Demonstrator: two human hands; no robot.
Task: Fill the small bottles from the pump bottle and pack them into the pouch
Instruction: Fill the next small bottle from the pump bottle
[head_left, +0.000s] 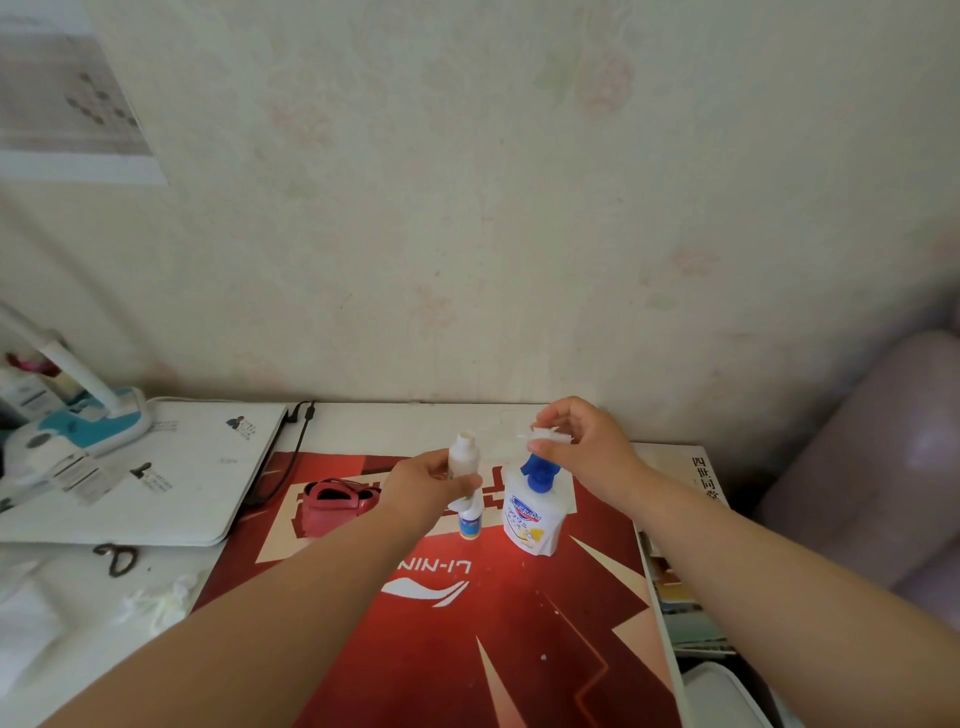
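My left hand (426, 486) grips a small white bottle (464, 457), upright and open at the top, above the table; a crumpled white tissue (465, 503) shows under its fingers. Below it stands a second small bottle with a blue label (470, 525). To the right stands the white pump bottle (532, 514) with a blue collar. My right hand (582, 441) pinches the clear pump head (550, 435) above that collar. A red pouch (335, 504) lies open at the left on the red bag.
A red and white printed bag (467, 623) covers the table. A white laptop (156, 467) and a desk lamp base (88, 426) lie at the left, with a black cable (291, 457). Scissors (117, 558) and crumpled tissue (156, 605) lie in front. Books (685, 587) sit at the right.
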